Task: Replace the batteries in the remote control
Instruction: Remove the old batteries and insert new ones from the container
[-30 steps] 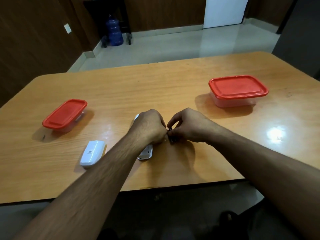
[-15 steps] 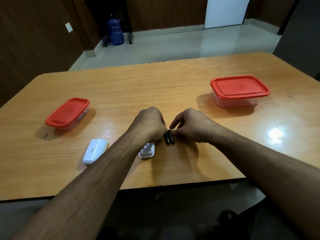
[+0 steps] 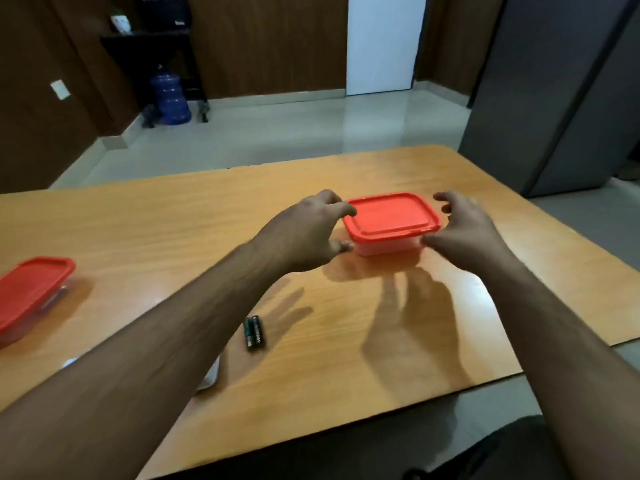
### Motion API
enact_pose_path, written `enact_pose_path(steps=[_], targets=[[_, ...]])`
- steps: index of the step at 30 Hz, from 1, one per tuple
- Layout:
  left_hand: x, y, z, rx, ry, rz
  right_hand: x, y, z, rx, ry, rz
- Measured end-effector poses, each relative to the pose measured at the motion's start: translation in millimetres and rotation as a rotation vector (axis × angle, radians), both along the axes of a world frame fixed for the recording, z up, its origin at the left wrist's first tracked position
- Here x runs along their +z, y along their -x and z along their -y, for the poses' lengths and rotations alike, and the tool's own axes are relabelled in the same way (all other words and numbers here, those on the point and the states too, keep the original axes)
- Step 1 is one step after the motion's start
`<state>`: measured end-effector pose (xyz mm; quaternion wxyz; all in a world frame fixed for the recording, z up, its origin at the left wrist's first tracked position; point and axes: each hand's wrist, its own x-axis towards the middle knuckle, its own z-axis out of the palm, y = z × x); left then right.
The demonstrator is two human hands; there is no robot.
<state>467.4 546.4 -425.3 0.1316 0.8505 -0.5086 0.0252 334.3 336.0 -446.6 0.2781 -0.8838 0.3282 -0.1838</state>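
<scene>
Dim overhead light casts hand shadows and soft glare across the glossy orange-brown wooden tabletop (image 3: 450,174); motion blur softens fingers (image 3: 445,197); wide-angle edges bow.

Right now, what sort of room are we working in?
Probably an office or meeting room: a large wooden table, wood-panelled walls, and a blue water jug on the tiled floor.

Two batteries (image 3: 254,332) are being kept side by side on the table (image 3: 346,341); lidded container (image 3: 391,221) behind, second container (image 3: 31,292) far left.
</scene>
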Motion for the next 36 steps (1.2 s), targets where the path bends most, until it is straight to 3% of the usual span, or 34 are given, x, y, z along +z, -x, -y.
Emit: enact_pose_path(steps=[3,9,14,19,31,36], targets=[[-10,-9,32,-0.068,-0.12,0.098,-15,-4,17,0.122,-0.095,-0.078],[-20,-20,41,-0.176,-0.188,0.192,-30,-18,26,0.151,-0.207,0.051],[-21,-2,17,-0.244,-0.229,0.422,-33,-18,15,0.228,-0.36,0.11],[-33,9,-3,-0.24,-0.188,0.319,-37,-18,-6,0.304,-0.521,0.165],[-41,8,12,-0.243,-0.216,0.564,-50,-33,-5,0.312,-0.462,0.218],[-38,7,12,-0.276,-0.159,0.541,-52,-39,-5,0.279,-0.461,0.247]])
